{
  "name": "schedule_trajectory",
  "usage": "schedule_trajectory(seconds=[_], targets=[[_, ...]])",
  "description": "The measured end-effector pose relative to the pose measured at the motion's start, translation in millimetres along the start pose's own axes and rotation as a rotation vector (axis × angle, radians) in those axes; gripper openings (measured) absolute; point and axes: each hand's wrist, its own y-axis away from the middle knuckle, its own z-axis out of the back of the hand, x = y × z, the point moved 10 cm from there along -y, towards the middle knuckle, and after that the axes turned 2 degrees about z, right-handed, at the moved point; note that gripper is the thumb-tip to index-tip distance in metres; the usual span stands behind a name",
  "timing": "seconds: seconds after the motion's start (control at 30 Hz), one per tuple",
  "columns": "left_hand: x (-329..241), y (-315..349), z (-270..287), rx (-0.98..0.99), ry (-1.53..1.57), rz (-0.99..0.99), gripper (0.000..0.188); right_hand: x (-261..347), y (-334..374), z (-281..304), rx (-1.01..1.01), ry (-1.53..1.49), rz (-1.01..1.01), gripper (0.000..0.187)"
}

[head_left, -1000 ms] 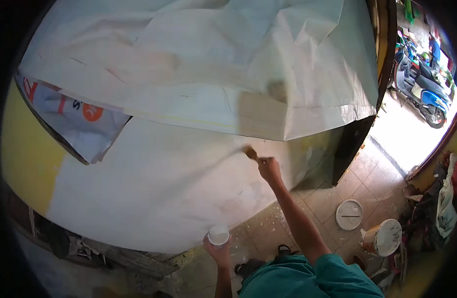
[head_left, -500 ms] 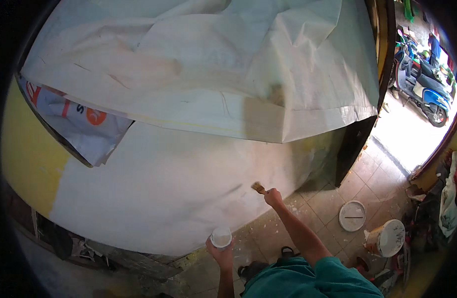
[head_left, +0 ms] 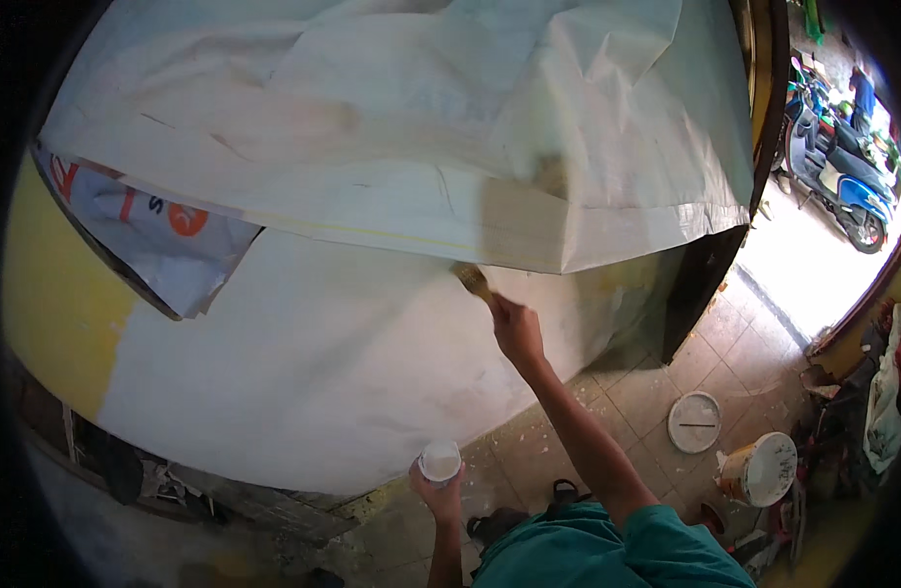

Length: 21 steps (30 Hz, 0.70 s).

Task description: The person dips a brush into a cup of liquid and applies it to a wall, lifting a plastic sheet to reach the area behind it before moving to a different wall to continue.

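Observation:
My right hand is closed round the handle of a paintbrush. Its bristles are at the upper part of a white-painted wall, just under the lower edge of a hanging plastic sheet. Low in front of me, my left hand grips a small white cup with white paint in it. The wall's left end is yellow.
On the tiled floor to the right lie a round white lid and a paint-smeared bucket. A dark door frame borders the opening, with a motor scooter and a person outside. Clutter lines the right side.
My right hand has raised the paintbrush up and slightly left along the wall, from its lower part to the sheet's edge. My left hand stays low with the cup.

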Motion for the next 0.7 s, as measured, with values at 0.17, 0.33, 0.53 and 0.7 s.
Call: schedule_trajectory(seconds=[0.17,0.33,0.53,0.7], targets=[[-4,1,0,-0.016,-0.058,-0.016,0.072,-186,63,-39,0.256,0.271,-0.383,0.030],[13,4,9,-0.008,0.048,-0.042,0.074,-81,7,-25,0.094,0.223,-0.158,0.020],[5,3,-2,0.031,0.091,-0.035,0.067,107,-26,30,-0.021,-0.145,0.177,0.019],[-4,4,1,0.009,0.020,0.015,0.074,49,-10,-10,-0.052,0.047,0.193,0.022]])
